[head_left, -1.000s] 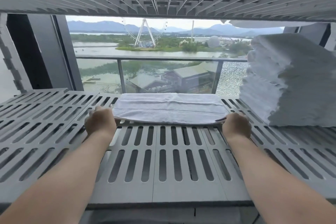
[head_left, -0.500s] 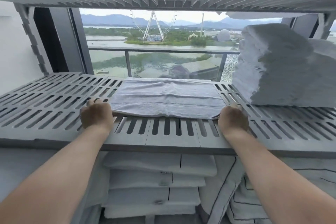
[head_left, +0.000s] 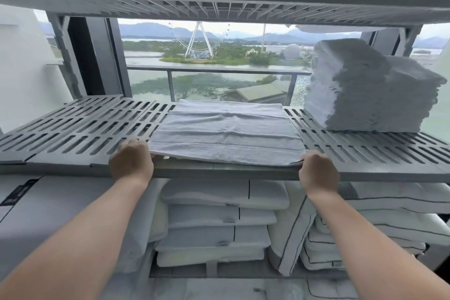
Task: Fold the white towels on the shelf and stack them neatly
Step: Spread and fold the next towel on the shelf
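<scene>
while pinching the two near corners, keep both sides level and carry them straight toward the far edge. left hand point(head_left: 131, 165) curled on the near-left corner of the white towel point(head_left: 226, 134), right hand point(head_left: 316, 173) curled on the near-right corner, fingertips hidden behind the knuckles. judged to be the start of a fold, near half over far half. best done slowly: lift together, match corner to corner, then smooth flat from the middle outward. risk of a skewed fold if raised unevenly, or of dragging the whole piece across the slotted shelf point(head_left: 73, 129). lying flat in the middle of that shelf, near edge raised just off the front lip. pale, rectangular, seemingly layered at the near edge, with woven bands running left to right. soft and limp, likely to sag between the grips. tall stack of folded towels point(head_left: 365, 90) far right on the same shelf, well apart, the likely destination.
</scene>
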